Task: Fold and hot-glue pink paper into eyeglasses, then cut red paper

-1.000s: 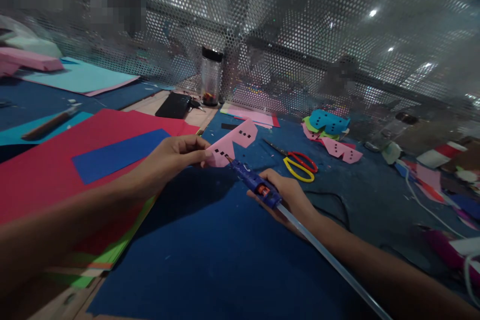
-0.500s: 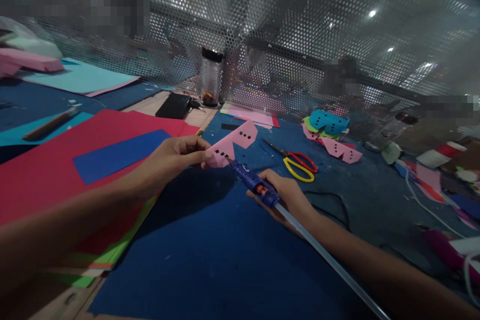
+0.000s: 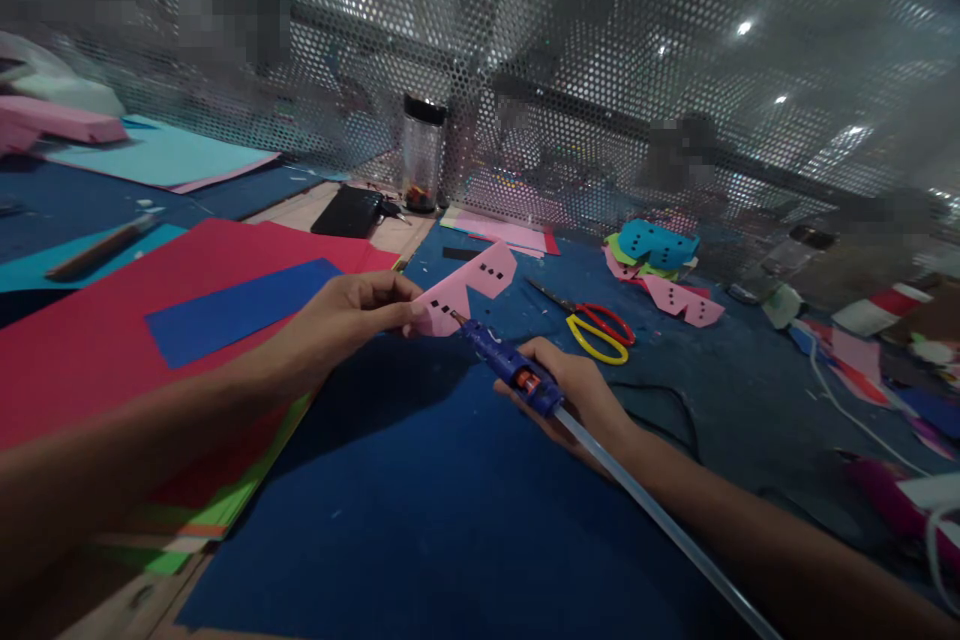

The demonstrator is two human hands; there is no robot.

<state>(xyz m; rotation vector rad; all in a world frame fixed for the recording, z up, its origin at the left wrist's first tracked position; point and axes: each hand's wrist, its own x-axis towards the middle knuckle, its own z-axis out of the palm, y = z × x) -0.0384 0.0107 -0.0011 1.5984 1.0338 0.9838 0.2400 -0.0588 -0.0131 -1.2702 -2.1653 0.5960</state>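
Between the thumb and fingers of my left hand point(image 3: 367, 308) is the left end of a pink paper cutout point(image 3: 469, 288), shaped like glasses or a mask and dotted with small black squares. My right hand point(image 3: 574, 390) is wrapped round a blue glue gun point(image 3: 510, 365), with a long clear glue stick point(image 3: 645, 500) sticking out of its back. The gun's nozzle is at the lower edge of the cutout, close to the black squares; whether it touches I cannot tell. Scissors point(image 3: 600, 335) with red and yellow handles lie just beyond my right hand.
Similar cutouts in blue point(image 3: 652, 245) and pink point(image 3: 684, 302) lie at the back right. Red sheets point(image 3: 225, 260) bearing a blue strip point(image 3: 244, 312) cover the left. A lidded jar point(image 3: 424, 155) and a black phone point(image 3: 347, 211) stand near the perforated metal screen point(image 3: 570, 40). A black cord point(image 3: 675, 400) trails at right.
Very little differs. The glue gun has shifted slightly to the right and tilted a touch, while the left hand and pink cutout stay almost in place.
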